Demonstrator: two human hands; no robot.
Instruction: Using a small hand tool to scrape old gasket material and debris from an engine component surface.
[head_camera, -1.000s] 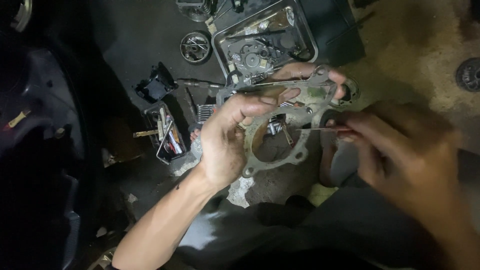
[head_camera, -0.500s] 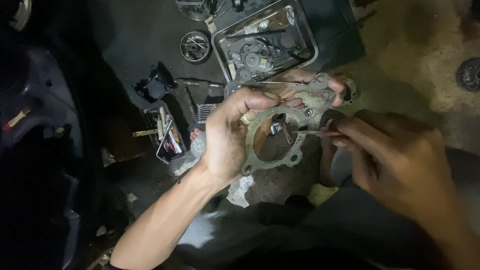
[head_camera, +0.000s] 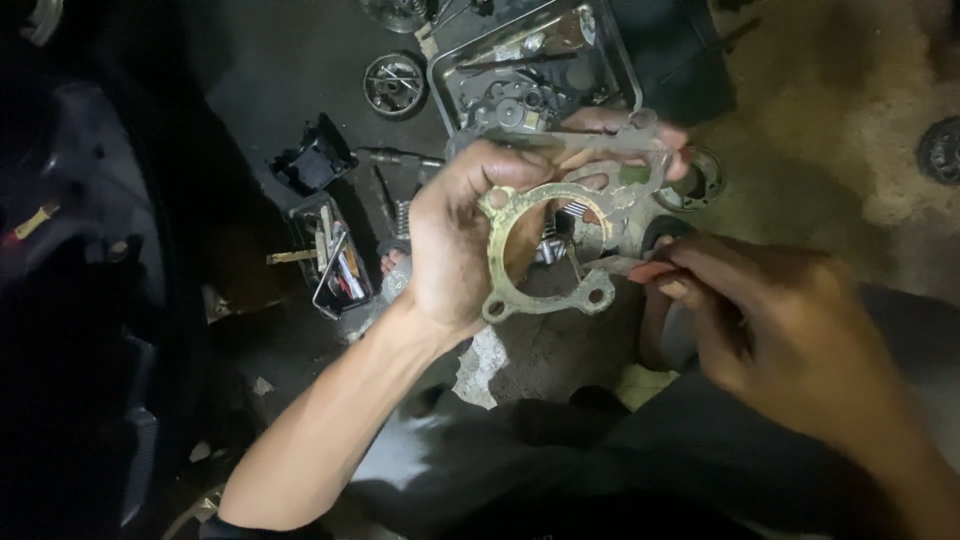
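left hand (head_camera: 455, 245): grip closed on metal gasket (head_camera: 560, 245), held up
right hand (head_camera: 765, 320): grip closed on scraper blade (head_camera: 625, 266), tip at the gasket's edge

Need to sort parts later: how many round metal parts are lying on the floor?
3 clearly: a gear-like disc left of the tray, a ring right of the gasket, one at right edge; others may be hidden.

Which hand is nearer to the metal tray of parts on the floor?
Left. The left hand, gripping the gasket, is just below the metal tray; the right hand with its small blade is lower, farther away.
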